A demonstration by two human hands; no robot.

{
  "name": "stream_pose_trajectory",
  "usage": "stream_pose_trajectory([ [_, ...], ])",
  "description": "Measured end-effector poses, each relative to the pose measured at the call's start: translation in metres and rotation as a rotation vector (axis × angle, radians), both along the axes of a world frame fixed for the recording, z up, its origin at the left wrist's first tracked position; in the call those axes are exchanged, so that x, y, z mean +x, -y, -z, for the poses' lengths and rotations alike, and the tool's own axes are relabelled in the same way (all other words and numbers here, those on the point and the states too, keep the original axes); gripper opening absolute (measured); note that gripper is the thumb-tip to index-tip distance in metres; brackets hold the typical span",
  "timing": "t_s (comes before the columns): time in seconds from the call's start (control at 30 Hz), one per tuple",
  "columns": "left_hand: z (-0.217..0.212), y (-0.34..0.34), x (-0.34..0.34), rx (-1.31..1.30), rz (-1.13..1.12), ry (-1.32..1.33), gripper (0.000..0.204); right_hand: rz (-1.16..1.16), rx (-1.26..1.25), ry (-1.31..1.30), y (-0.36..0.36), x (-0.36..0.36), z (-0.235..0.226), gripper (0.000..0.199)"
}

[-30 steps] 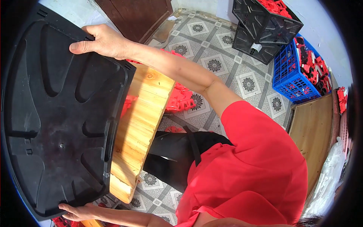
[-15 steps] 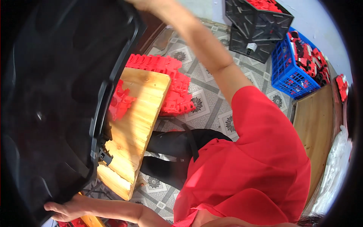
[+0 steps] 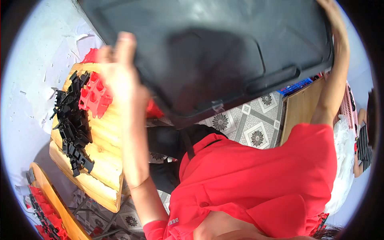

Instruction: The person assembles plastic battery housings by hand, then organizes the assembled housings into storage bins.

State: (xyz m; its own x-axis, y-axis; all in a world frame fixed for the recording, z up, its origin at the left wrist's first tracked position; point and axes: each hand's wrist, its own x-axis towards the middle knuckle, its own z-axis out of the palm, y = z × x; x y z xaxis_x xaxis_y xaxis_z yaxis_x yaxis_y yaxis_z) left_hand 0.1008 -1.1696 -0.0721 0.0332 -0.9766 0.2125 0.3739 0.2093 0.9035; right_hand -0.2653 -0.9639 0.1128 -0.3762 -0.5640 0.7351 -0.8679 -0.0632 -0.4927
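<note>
A large black plastic crate (image 3: 224,52) is lifted in front of me, tilted, with its broad ribbed face toward me. My left hand (image 3: 122,72), slightly smeared by motion, grips its left edge. At the crate's far right corner, my right hand (image 3: 329,6) holds on, its fingers partly cut off by the picture's rim. Below and left of the crate is a wooden table (image 3: 106,160). On it lie a heap of black plastic parts (image 3: 74,124) and red plastic parts (image 3: 96,96), close to my left forearm.
A second wooden surface (image 3: 56,196) with red and black parts stands at lower left. At right are a wooden panel (image 3: 302,108), a blue crate (image 3: 296,86), white plastic sheeting (image 3: 342,160) and a pink basket (image 3: 348,104). Another person in striped clothing (image 3: 365,148) shows at the far right.
The black crate has swung from the left over to the upper middle and right, held by both hands. The black parts on the table are now uncovered.
</note>
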Motion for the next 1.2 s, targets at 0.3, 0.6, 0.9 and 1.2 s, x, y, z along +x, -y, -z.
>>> stream_pose_trajectory([
  [0.3,0.225,0.022,-0.146,0.441,0.512,0.249,0.054,0.322,0.647,0.205,-0.033,-0.191,0.284,0.038],
  [0.6,0.251,-0.014,-0.08,-0.254,0.525,0.62,0.051,0.234,0.79,0.448,-0.007,-0.247,0.423,0.048],
  [0.9,0.243,-0.182,0.151,0.257,0.162,0.582,0.03,0.357,0.616,-0.275,0.124,-0.223,0.411,0.037],
  [1.2,0.535,-0.405,0.358,1.325,-0.839,0.663,0.048,-0.9,0.576,-0.619,0.205,0.24,0.415,0.028],
])
